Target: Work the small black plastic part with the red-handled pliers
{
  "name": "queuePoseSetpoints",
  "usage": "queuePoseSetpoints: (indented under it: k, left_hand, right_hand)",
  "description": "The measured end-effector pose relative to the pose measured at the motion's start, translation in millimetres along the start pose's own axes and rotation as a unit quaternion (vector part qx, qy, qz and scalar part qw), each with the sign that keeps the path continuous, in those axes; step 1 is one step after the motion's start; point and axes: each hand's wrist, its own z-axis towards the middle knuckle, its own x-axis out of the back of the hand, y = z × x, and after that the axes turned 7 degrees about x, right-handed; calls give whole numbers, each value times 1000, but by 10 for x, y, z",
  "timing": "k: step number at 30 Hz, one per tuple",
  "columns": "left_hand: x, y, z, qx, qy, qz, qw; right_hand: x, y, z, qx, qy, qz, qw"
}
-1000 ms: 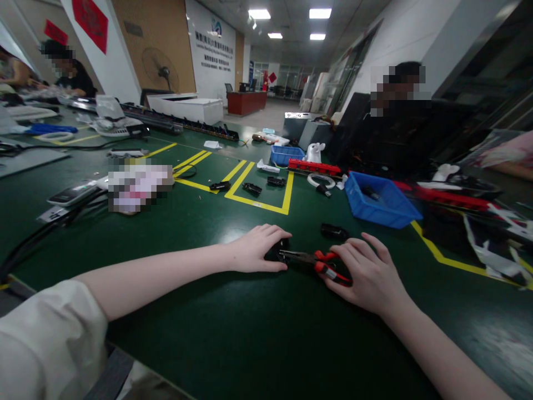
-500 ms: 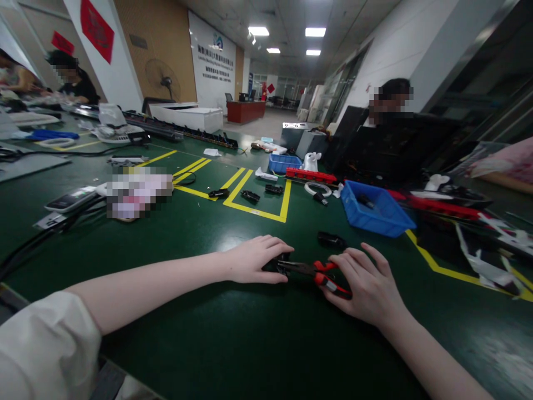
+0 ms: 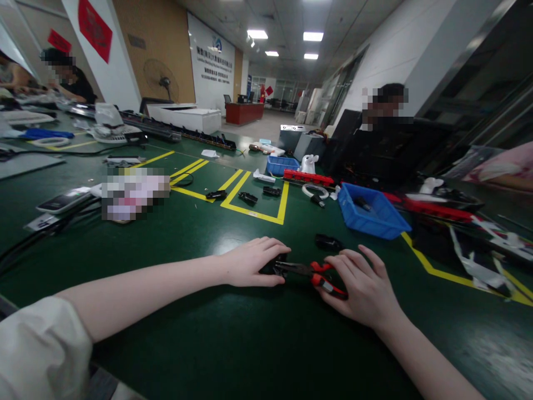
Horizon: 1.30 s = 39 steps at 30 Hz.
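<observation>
Low at the middle of the head view, my left hand [image 3: 256, 263] grips a small black part [image 3: 272, 265] between thumb and fingers, partly hidden by them. My right hand [image 3: 361, 282] is closed round the red handles of pliers [image 3: 325, 278]. The plier jaws point left and meet the black part at its right end. Just beyond the pliers, another black part [image 3: 328, 242] lies on the green table [image 3: 233, 344]. Several similar black pieces [image 3: 248, 198] lie farther off, around the yellow tape marks.
A blue bin [image 3: 372, 214] holding a dark item stands at the right, with a coiled white cable [image 3: 315, 192] beside it. Red strips [image 3: 308, 178] and a smaller blue bin [image 3: 282, 165] lie beyond. Devices and cables are at the left. People sit across the table.
The view has shifted slightly, so the scene appears a little farther left. Both hands keep their holds, and the pliers stay at the black part.
</observation>
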Motion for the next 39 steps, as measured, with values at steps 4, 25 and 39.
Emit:
queuePoseSetpoints:
  k: [4, 25, 39]
  left_hand:
    - [1, 0, 2, 0, -2, 6, 1000]
    - [-4, -15, 7, 16, -19, 1, 1000]
    - [1, -24, 5, 10, -5, -16, 1000]
  right_hand:
    - [14, -2, 10, 3, 1, -4, 1000]
    - [2, 1, 16, 22, 14, 9, 1000]
    - [6, 48, 5, 40, -2, 33, 999]
